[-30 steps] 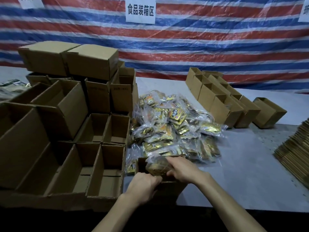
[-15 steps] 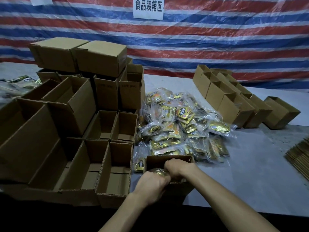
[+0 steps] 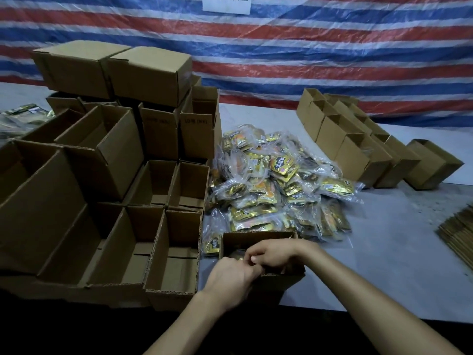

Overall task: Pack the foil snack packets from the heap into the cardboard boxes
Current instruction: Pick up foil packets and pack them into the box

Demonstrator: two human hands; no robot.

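Note:
A heap of gold foil snack packets (image 3: 276, 180) in clear bags lies mid-table. Just in front of it stands a small open cardboard box (image 3: 256, 238), near the table's front edge. Both my hands are inside its opening. My left hand (image 3: 231, 281) is curled at the box's near left side, and my right hand (image 3: 275, 253) reaches in from the right. Their fingertips meet and grip a gold packet (image 3: 237, 255) low inside the box. My hands hide most of the box's contents. One loose packet (image 3: 213, 244) lies against the box's left wall.
Several open cardboard boxes (image 3: 176, 252) crowd the left side, with closed boxes (image 3: 151, 70) stacked behind them. A row of boxes (image 3: 358, 152) runs along the back right. Flat cardboard (image 3: 458, 231) is piled at the right edge. A striped tarp (image 3: 307, 47) hangs behind.
The bag of packets my right hand held above the box has gone down into it. Both hands have sunk lower into the opening and closed together.

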